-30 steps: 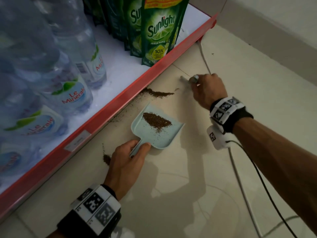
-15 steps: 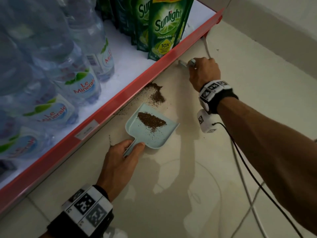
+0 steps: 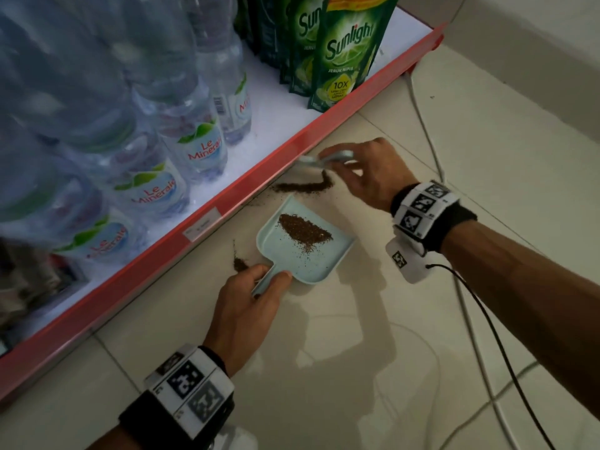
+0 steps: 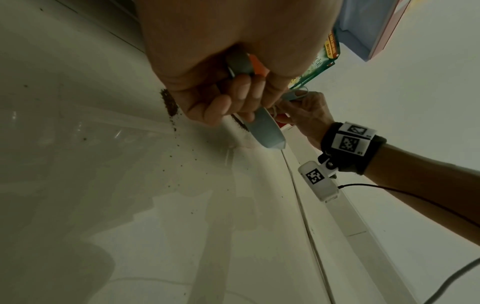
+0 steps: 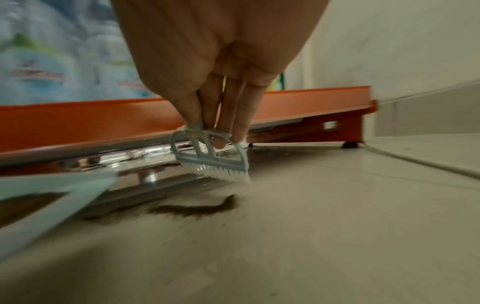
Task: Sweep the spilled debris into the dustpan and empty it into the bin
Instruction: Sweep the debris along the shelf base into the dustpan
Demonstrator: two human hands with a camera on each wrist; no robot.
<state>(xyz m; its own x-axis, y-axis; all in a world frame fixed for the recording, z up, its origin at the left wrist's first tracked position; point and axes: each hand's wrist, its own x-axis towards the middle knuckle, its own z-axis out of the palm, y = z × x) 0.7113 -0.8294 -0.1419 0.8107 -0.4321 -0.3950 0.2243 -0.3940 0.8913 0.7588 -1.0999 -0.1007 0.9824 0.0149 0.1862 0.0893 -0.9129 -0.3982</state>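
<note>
The left hand point(image 3: 250, 306) lies low on the floor point(image 3: 357, 368), its grip closed round the handle of the dustpan point(image 3: 305, 251), thumb on top and fingers curled beneath. The pan's open lip points toward 1 o'clock. The right hand point(image 3: 370, 173) reaches in from 3 o'clock with the wrist raised; its grip pinches the looped handle of a small brush point(image 5: 210, 158) between thumb and fingertips point(image 5: 240, 123).

The dustpan is smooth pale-blue plastic, shallow, with a low raised rim, and a heap of brown granular debris point(image 3: 305, 230) lies inside it. A curved streak of the same debris point(image 3: 302, 186) lies on the glossy tiles at 12 o'clock of the pan, just beyond its lip, and a smaller patch point(image 3: 239, 264) lies at 9 o'clock beside the handle. The brush has short white bristles on a pale-blue openwork frame.

The head view shows the red-edged shelf point(image 3: 201, 219) with water bottles point(image 3: 198, 147) and green soap pouches point(image 3: 344, 56); there the brush is blurred. The right wrist view shows the bristle tips at the floor just behind the streak. The left wrist view shows scattered grains point(image 4: 179, 156) on the floor.
</note>
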